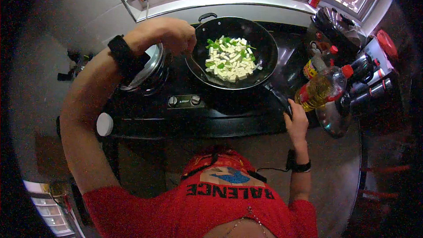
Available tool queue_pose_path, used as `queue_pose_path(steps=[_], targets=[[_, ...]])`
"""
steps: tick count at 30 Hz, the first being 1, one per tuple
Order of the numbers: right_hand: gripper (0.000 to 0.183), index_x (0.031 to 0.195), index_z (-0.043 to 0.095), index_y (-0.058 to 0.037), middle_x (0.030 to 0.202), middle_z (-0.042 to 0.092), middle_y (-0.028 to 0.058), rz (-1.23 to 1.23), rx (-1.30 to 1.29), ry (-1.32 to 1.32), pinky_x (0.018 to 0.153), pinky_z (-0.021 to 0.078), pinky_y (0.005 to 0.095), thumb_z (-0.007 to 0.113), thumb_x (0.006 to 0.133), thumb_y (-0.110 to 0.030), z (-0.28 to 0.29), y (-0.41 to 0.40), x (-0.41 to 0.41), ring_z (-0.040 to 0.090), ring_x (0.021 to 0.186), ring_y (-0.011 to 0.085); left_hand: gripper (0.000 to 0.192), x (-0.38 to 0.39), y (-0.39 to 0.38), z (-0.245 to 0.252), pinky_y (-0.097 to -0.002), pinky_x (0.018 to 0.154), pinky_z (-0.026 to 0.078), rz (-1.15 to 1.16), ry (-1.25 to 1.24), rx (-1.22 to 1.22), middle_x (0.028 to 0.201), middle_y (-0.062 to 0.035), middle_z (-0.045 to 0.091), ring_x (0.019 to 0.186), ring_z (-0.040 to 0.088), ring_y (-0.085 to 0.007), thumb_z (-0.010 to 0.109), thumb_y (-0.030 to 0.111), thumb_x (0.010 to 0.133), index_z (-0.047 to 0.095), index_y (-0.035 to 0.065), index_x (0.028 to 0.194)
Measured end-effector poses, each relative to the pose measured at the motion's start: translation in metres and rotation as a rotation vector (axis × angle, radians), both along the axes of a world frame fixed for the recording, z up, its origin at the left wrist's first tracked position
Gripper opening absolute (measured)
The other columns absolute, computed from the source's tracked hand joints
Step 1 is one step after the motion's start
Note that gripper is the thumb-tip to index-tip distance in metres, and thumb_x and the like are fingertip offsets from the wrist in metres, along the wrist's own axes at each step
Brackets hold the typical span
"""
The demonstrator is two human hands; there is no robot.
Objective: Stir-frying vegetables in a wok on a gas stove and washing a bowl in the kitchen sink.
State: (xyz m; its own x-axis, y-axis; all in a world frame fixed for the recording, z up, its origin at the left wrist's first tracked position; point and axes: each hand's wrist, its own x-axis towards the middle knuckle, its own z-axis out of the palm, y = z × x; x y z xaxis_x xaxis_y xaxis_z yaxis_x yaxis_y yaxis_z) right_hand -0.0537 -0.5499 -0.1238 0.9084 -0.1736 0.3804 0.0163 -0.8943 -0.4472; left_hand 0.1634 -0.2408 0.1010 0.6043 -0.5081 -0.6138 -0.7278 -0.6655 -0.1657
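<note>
A black wok (264, 46) sits on the dark stovetop. Inside it lies a heap of small white cubes (233, 72), which look like tofu, mixed with green leaves (228, 41). My right hand (297, 119) grips the wok's long handle (279, 96) at the lower right. Curled at the wok's left rim is my left hand (180, 36). Its fingers point downward and are partly hidden, so I cannot tell whether it holds a thin utensil there. The small loop handle (207, 16) on the wok's far side is free of either hand.
Left of the wok stands a lidded pot (145, 69), partly behind my left arm. Two stove knobs (184, 101) are on the front panel. An oil bottle (319, 87) with a red cap stands close to my right hand, before other bottles and a black cooker (337, 28).
</note>
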Motion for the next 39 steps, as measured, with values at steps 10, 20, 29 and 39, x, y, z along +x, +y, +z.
queue_pose_path(steps=[10, 20, 29, 39], targets=[[0.049, 0.114, 0.05, -0.0081, 0.097, 0.054, 0.0122, -0.011, 0.004, 0.011, 0.077, 0.0427, 0.0362, 0.063, 0.066, -0.003, 0.006, 0.005, 0.001, 0.053, 0.09, 0.0303, 0.015, 0.024, -0.005, -0.043, -0.0425, 0.061, 0.048, -0.078, -0.276, -0.343, 0.077, -0.0155, 0.062, 0.073, 0.06, -0.0331, 0.05, 0.011, 0.069, 0.062, 0.004, 0.077], [0.048, 0.112, 0.05, -0.0068, 0.098, 0.054, 0.0137, -0.035, -0.001, 0.006, 0.078, 0.0424, 0.0355, 0.063, 0.066, -0.001, 0.008, 0.004, -0.002, 0.053, 0.092, 0.0308, 0.016, -0.007, 0.003, -0.011, -0.0392, 0.065, 0.05, -0.078, -0.324, 0.105, 0.08, -0.0126, 0.064, 0.078, 0.062, -0.0286, 0.055, 0.014, 0.068, 0.064, 0.0085, 0.08], [0.05, 0.114, 0.049, -0.0096, 0.098, 0.054, 0.0114, -0.001, -0.027, 0.018, 0.075, 0.0433, 0.0371, 0.065, 0.066, -0.006, 0.001, 0.0, 0.003, 0.052, 0.087, 0.03, 0.012, 0.014, -0.002, -0.095, -0.0358, 0.055, 0.051, -0.187, -0.69, -0.339, 0.076, -0.0097, 0.061, 0.069, 0.062, -0.0262, 0.054, 0.013, 0.073, 0.062, 0.0115, 0.082], [0.052, 0.115, 0.048, -0.011, 0.099, 0.054, 0.01, -0.029, -0.046, -0.005, 0.075, 0.044, 0.0378, 0.065, 0.065, -0.008, 0.001, 0.0, 0.001, 0.052, 0.087, 0.03, 0.019, 0.047, 0.038, -0.077, -0.036, 0.054, 0.05, -0.216, -0.719, -0.007, 0.079, -0.0067, 0.057, 0.07, 0.061, -0.0245, 0.052, 0.019, 0.076, 0.059, 0.0196, 0.094]])
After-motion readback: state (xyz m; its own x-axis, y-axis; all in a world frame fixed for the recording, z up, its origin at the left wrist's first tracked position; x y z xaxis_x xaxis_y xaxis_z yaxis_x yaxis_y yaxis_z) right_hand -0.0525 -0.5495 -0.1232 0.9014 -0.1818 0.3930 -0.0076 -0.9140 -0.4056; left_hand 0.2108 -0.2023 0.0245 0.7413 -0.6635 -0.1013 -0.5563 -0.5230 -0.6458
